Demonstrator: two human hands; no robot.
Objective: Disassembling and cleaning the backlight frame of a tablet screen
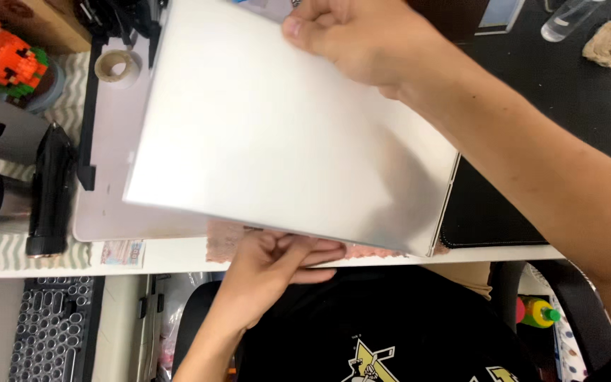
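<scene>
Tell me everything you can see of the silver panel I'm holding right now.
The silver panel is a thin, flat, rectangular sheet with a matte metallic sheen and rounded corners, its face plain. It is held tilted above the desk, over a pale pinkish slab. The right hand grips its far edge with the thumb on top; the left hand supports its near edge from below, fingers under it.

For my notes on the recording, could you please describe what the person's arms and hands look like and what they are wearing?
Both arms are bare from the hands to the edge of the picture: no sleeves, gloves, watch or rings show. The left hand and the right hand each have short, plain nails. The person wears a black T-shirt with a yellow and white print on the chest.
</scene>
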